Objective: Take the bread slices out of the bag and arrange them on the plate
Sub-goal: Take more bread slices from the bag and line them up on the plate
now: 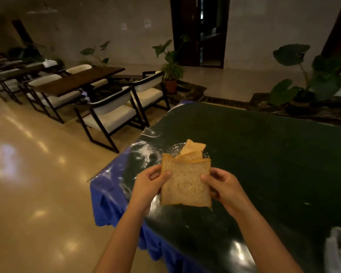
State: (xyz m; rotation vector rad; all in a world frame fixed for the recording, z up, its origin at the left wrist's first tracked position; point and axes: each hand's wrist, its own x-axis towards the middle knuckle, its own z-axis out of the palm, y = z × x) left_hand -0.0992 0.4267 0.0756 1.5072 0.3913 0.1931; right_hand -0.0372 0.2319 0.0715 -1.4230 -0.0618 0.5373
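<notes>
Both forearms are bare with no sleeve, watch or bracelet showing, and the left hand point(149, 183) and right hand point(223, 187) wear no gloves or rings on their fingers point(206, 177).

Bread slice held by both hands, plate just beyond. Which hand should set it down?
Left, probably. The left hand sits nearer the glass plate's bare side; slices fill the side nearer the right hand.

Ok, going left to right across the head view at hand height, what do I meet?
Left hand → held bread slice → right hand, both hands pinching the slice's edges above the dark table.
</notes>
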